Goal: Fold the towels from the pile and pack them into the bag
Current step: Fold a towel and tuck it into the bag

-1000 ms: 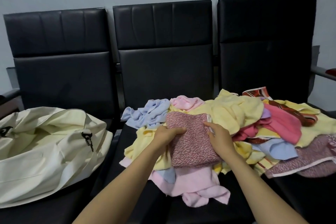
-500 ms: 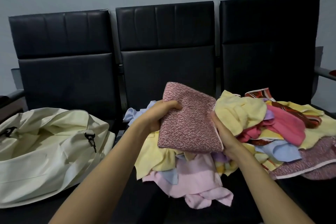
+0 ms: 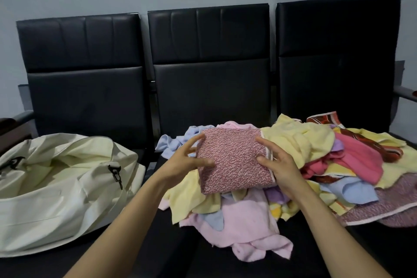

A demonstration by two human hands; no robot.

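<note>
What worries me, standing here, is the fold coming undone on the way over. The folded red-and-white speckled terry towel [image 3: 234, 160] is held up off the heap by its two side edges only, and the left hand [image 3: 180, 163] has no real grip on it (its fingers [image 3: 194, 142] are spread and almost straight against the left edge, thumb flat on the front face). If the right hand [image 3: 283, 166] slackened first, I'd expect the layers to sag open. The packet could also drop back into the loose pile of pastel yellow, pink, blue and lilac towels [image 3: 300, 142] at centre and right of the frame.

The right hand does the holding, with its thumb on the front and forefinger along the upper right corner. Its other fingers curl round the white-piped edge. The cream canvas duffel bag [image 3: 67, 189] sits at lower left on the end seat of the row of black leather chairs [image 3: 207, 88], well apart from the towel. Its mouth is slumped and only partly gaping, so a one-handed push could snag on the collapsed rim. The towel itself hangs mid-frame between the two hands, just above the heap, its face turned toward the person
</note>
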